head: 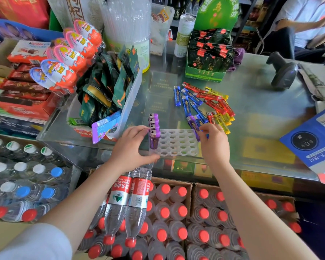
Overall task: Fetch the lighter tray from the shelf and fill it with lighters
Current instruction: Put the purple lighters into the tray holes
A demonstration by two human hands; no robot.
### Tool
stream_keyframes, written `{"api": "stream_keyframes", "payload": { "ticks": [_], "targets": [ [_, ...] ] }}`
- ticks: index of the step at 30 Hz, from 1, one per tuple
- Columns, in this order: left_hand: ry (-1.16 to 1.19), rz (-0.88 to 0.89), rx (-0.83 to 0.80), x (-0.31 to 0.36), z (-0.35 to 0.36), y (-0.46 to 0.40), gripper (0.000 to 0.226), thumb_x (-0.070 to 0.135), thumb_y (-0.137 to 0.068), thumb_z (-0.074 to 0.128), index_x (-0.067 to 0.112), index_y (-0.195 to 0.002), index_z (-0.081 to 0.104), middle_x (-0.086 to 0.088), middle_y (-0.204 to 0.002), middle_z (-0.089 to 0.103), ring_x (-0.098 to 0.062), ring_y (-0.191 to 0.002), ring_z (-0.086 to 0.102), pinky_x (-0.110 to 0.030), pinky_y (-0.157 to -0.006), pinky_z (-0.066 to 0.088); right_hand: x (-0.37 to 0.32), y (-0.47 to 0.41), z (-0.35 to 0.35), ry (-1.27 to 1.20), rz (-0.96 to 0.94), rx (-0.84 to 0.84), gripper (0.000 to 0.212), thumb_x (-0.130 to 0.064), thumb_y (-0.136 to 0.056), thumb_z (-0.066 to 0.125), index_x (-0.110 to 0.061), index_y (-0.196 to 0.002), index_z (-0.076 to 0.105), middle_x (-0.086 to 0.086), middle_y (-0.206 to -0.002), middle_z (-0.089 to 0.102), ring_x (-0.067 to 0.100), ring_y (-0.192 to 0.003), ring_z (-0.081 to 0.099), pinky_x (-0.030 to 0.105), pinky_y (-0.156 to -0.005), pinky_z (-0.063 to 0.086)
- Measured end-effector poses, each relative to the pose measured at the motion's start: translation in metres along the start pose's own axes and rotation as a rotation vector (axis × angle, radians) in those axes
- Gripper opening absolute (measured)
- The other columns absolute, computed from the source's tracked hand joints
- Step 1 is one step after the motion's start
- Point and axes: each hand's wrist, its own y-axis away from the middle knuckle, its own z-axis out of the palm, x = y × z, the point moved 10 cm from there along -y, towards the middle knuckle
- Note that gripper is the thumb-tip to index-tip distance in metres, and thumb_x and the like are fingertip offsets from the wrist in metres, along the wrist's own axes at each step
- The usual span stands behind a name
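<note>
A clear plastic lighter tray (176,143) with rows of round holes lies on the glass counter near its front edge. Several purple lighters (154,128) stand upright in its left column. My left hand (133,145) holds the tray's left side, fingers by the purple lighters and thumb at the front edge. My right hand (214,143) pinches a purple lighter (194,126) at the tray's right side. Behind it lies a loose pile of blue, red and yellow lighters (204,104).
A clear bin of green snack packets (111,85) stands to the left, with Kinder eggs (68,57) behind it. A green display box (208,57) sits at the back, a barcode scanner (283,72) at right. Crates of water bottles (167,218) stand below the counter. A person sits at far right.
</note>
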Motion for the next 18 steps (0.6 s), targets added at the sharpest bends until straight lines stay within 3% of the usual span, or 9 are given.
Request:
{"api": "stream_keyframes", "payload": {
  "ticks": [3, 7, 13, 18],
  "targets": [
    [0.004, 0.018, -0.007, 0.003, -0.001, 0.002, 0.093, 0.074, -0.055, 0.044, 0.017, -0.128, 0.045, 0.0, -0.136, 0.04, -0.017, -0.126, 0.028, -0.032, -0.103, 0.025, 0.002, -0.007, 0.008, 0.11, 0.019, -0.074, 0.021, -0.016, -0.089, 0.051, -0.01, -0.106, 0.061, 0.011, -0.112, 0.059, 0.029, -0.09, 0.054, 0.031, -0.066, 0.041],
    [-0.002, 0.032, -0.002, 0.005, -0.002, 0.002, 0.093, 0.075, -0.055, 0.044, 0.016, -0.127, 0.046, 0.0, -0.136, 0.041, -0.019, -0.126, 0.03, -0.032, -0.103, 0.025, -0.008, -0.015, 0.01, 0.252, 0.002, -0.114, 0.017, -0.013, -0.087, 0.052, -0.007, -0.097, 0.064, 0.013, -0.095, 0.062, 0.027, -0.072, 0.047, 0.03, -0.06, 0.039],
    [0.037, 0.018, -0.03, 0.006, -0.003, 0.004, 0.094, 0.075, -0.055, 0.046, 0.017, -0.129, 0.042, -0.002, -0.138, 0.04, -0.019, -0.128, 0.028, -0.031, -0.104, 0.023, -0.009, -0.015, 0.015, 0.391, 0.027, -0.178, 0.008, -0.007, -0.086, 0.049, -0.005, -0.089, 0.057, 0.009, -0.079, 0.052, 0.029, -0.066, 0.048, 0.031, -0.057, 0.037],
    [0.069, 0.003, -0.072, 0.007, -0.001, 0.002, 0.082, 0.057, -0.064, 0.069, 0.015, -0.129, 0.041, -0.003, -0.139, 0.037, -0.018, -0.129, 0.026, -0.026, -0.105, 0.019, -0.001, -0.018, 0.013, 0.231, 0.08, -0.204, 0.012, -0.003, -0.081, 0.052, -0.004, -0.086, 0.063, 0.009, -0.072, 0.056, 0.025, -0.057, 0.049, 0.022, -0.048, 0.033]
  ]
}}
